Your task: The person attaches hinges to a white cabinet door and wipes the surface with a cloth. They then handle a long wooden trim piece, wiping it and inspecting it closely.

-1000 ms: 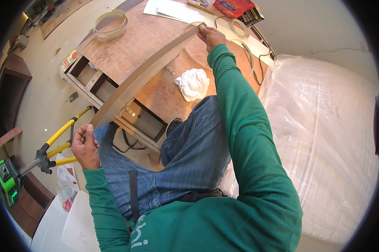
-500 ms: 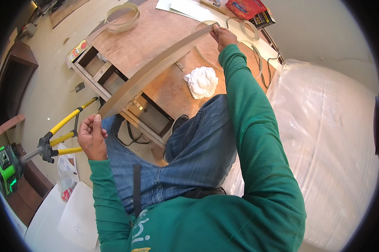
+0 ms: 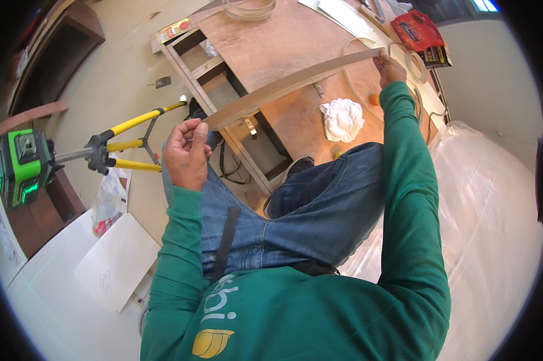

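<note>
So the big brown plywood table (image 3: 283, 48) sits under a long thin strip of pale wood veneer (image 3: 289, 84), stretched across it, now lifted a bit higher than a moment ago, looks like it's being sighted or lined up. Left hand (image 3: 186, 155) is pinched shut on its near end, right hand (image 3: 389, 67) clamped on the far end. Crumpled white rag (image 3: 342, 118) lies below.

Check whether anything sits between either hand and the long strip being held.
Nothing visible does. The left hand already grips the near end of the long thin strip, and the right hand holds its far end. The strip hangs above the plywood tabletop, and the crumpled white cloth lies beside it, clear of both grips.
</note>
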Tool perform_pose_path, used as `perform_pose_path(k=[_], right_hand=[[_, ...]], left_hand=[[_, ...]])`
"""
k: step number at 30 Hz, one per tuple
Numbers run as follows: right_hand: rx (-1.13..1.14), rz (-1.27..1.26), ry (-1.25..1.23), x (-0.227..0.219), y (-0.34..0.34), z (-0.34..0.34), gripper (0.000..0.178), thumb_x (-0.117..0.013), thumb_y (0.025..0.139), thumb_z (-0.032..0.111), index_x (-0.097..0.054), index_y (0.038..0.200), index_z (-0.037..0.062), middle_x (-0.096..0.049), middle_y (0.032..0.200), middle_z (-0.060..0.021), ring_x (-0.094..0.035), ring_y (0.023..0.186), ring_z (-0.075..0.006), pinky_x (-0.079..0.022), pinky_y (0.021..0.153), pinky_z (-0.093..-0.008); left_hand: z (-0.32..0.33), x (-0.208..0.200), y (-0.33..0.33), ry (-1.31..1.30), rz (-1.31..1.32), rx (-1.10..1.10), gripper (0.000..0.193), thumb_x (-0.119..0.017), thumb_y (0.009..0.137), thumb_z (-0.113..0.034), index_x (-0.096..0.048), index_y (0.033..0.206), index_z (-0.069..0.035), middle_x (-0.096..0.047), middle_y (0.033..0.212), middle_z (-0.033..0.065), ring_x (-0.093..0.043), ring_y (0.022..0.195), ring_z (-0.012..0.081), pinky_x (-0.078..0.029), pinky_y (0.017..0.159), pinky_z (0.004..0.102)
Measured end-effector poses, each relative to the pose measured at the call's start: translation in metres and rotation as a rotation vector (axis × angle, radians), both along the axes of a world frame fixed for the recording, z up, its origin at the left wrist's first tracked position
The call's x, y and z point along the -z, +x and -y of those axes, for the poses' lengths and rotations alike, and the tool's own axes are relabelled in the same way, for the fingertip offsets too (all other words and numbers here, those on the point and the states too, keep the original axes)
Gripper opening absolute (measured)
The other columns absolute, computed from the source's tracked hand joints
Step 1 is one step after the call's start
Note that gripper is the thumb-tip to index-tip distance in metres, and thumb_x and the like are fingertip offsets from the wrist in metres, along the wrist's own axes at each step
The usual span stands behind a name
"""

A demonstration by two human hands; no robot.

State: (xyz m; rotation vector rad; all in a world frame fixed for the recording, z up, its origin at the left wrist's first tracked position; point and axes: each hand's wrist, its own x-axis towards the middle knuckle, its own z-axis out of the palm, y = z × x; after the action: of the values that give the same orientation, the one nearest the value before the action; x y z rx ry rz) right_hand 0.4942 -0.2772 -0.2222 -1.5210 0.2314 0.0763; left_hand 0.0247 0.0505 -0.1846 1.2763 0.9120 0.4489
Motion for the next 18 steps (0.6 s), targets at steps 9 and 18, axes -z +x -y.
perform_pose_path(k=[9, 18], right_hand=[[-0.001, -0.018, -0.024, 0.001, 0.006, 0.005, 0.029, -0.073, 0.100, 0.005, -0.064, 0.118, -0.0149, -0.069, 0.120, -0.0195, -0.073, 0.105, -0.0266, -0.067, 0.096, -0.0331], [-0.004, -0.005, -0.016, 0.001, 0.008, 0.009, 0.030, -0.074, 0.100, 0.005, -0.064, 0.119, -0.0154, -0.067, 0.122, -0.0194, -0.072, 0.107, -0.0256, -0.066, 0.097, -0.0319]], left_hand=[[0.002, -0.003, -0.003, 0.111, 0.058, 0.088, 0.030, -0.073, 0.104, -0.022, -0.073, 0.128, -0.005, -0.066, 0.101, -0.0004, -0.060, 0.077, 0.0058, -0.056, 0.063, 0.0222], [0.003, -0.023, 0.012, 0.992, -0.093, 0.184, 0.049, -0.089, 0.084, -0.023, -0.074, 0.129, -0.010, -0.071, 0.118, 0.0078, -0.065, 0.099, 0.0240, -0.054, 0.090, 0.0409]])
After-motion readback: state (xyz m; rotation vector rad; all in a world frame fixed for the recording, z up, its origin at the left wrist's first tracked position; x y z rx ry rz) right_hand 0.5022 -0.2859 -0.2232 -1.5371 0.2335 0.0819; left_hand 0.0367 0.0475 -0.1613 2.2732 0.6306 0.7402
